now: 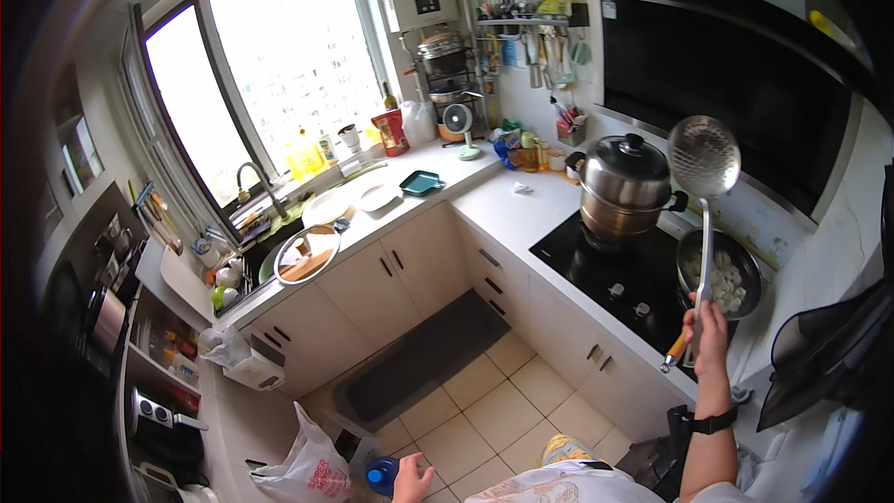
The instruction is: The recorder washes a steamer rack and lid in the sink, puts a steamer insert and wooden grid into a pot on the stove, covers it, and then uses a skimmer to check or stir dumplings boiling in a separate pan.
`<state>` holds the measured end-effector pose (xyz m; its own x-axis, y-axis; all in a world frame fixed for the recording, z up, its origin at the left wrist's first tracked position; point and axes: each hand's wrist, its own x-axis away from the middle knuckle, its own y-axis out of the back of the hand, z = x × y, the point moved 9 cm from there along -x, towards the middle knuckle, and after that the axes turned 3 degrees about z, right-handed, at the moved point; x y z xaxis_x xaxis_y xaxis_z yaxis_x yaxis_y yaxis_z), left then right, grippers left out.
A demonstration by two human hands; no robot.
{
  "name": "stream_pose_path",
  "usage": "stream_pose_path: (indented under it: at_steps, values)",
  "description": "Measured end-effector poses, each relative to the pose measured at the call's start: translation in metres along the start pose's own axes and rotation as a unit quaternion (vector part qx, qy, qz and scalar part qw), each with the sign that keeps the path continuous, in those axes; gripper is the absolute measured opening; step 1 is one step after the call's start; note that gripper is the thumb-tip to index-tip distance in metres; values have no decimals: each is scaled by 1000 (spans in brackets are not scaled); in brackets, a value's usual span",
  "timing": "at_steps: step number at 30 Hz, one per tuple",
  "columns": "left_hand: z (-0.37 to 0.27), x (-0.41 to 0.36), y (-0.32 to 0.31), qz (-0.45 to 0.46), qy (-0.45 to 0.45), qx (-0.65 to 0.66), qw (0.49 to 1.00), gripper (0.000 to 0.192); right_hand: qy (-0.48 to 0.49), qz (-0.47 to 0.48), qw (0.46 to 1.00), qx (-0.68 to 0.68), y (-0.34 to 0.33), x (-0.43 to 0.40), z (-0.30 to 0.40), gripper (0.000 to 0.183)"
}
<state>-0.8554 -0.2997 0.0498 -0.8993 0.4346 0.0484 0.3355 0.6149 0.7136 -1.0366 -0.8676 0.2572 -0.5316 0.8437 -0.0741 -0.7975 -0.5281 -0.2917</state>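
Observation:
My right hand grips the metal handle of a perforated skimmer, its round bowl raised beside the pot. An orange-brown handle with a metal end ring sticks out beside that hand; I cannot tell which utensil it belongs to. Just beyond my fingers, a dark frying pan on the cooktop holds pale, chunky food. A lidded steel pot stands on the black cooktop. My left hand hangs low with fingers apart and nothing in it, near a blue-capped bottle.
Above the cooktop is a black range hood. A glass lid lies by the sink, near plates and a green square dish. A small fan stands in the corner. A dark mat and a plastic bag are below.

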Motion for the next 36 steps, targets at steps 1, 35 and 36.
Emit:
stream_pose_path:
  at_steps: [1,35,36]
  values:
    - [4,-1,3,-7,2,-1,1000,42,-30,42,998,-39,-32,-3,-9,30]
    - [19,-429,189,-138,125,11,982,41,-328,430,829,140,-589,-386,-418,36]
    - [22,-439,197,-142,122,10,982,41,-325,439,825,141,-593,-394,-426,37]
